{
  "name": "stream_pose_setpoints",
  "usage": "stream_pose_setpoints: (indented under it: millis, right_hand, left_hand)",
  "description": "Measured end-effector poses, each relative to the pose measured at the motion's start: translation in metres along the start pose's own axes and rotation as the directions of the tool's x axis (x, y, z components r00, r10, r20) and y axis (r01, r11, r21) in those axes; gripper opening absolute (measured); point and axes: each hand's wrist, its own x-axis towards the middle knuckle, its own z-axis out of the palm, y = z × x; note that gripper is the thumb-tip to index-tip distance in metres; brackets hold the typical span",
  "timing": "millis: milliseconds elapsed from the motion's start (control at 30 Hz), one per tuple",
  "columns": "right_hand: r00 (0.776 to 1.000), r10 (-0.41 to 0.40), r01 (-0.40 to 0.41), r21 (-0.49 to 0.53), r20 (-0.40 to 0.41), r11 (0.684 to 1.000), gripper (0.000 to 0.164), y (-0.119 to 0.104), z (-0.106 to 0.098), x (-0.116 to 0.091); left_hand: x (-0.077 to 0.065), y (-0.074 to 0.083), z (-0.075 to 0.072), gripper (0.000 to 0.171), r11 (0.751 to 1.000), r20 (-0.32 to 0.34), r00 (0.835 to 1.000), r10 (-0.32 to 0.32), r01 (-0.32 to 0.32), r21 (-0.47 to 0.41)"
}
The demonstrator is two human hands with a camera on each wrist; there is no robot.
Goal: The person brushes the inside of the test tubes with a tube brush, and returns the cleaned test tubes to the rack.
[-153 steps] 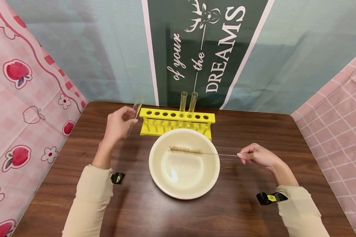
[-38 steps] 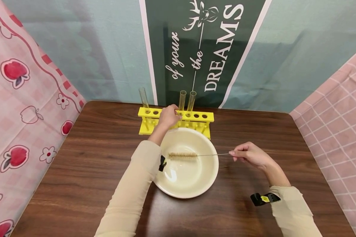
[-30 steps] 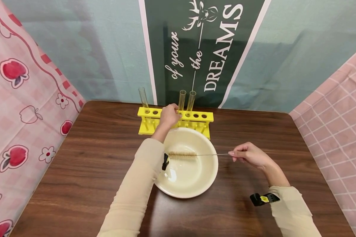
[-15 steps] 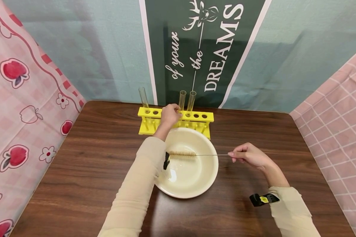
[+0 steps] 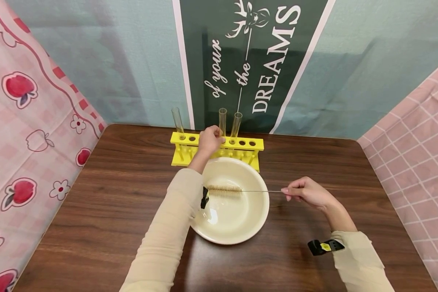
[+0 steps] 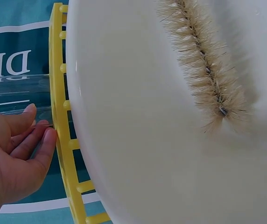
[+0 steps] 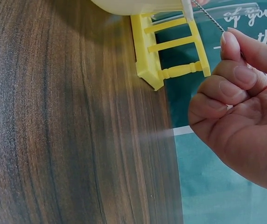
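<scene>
At the yellow test tube rack, my left hand pinches a clear glass test tube just above the top bar. In the left wrist view its thumb and fingertips meet round the glass beside the bar. Another test tube stands just to the right, and a third tube leans in the rack's left end hole. My right hand pinches the thin twisted-wire handle of a bristle test tube brush. The tan bristles hover over or lie within the cream bowl; contact is unclear.
The bowl stands directly in front of the rack on a dark wooden table, its rim close to the rack's base. Behind hangs a blue-green printed cloth. Pink patterned cloths flank both sides.
Earlier the left hand carried a tube at the rack's left end; that tube now stands there. The hand has moved right to another tube, which just rose slightly. The right hand has shifted slightly left.
</scene>
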Motion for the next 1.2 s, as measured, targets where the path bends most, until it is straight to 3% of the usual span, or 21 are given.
stream_pose_setpoints:
  millis: [400,700,1200]
  right_hand:
    - [1.0,0.018,-0.018,-0.01,-0.007,1.0,0.025,0.0,0.0,0.001]
    - [1.0,0.009,-0.009,0.0,0.012,1.0,0.03,-0.001,-0.001,0.001]
    - [0.999,0.043,-0.043,-0.036,-0.019,0.998,0.03,0.003,-0.003,0.003]
  left_hand:
    - [0.0,0.006,-0.011,0.008,0.996,0.019,0.998,0.054,-0.053,-0.071]
    - [0.0,0.015,-0.024,0.012,0.993,0.013,0.997,0.074,-0.073,-0.096]
    - [-0.016,0.036,-0.055,0.01,0.979,0.015,0.985,0.173,-0.17,-0.116]
